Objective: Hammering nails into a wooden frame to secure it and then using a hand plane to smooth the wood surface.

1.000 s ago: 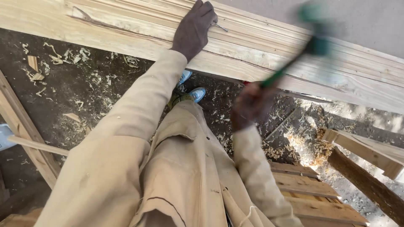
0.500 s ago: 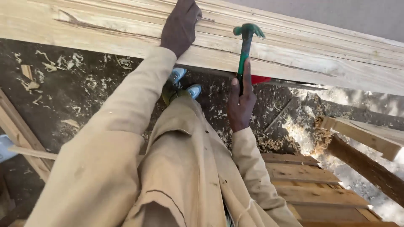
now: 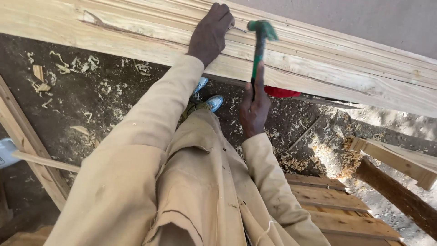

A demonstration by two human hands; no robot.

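Left hand (image 3: 210,33) pinches nail (image 3: 237,29) on planks (image 3: 318,68); right hand (image 3: 254,107) grips hammer (image 3: 259,43), head beside nail. Shavings (image 3: 73,64) below.

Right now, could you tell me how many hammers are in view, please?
1. The green-handled hammer is gripped in the right hand, its head close beside the left hand on the pale wooden moulding. Others may lie out of view.

We see bright daylight, harshest on the ground at right; the hammer head (image 3: 262,28) smears slightly, and edges bow outward.
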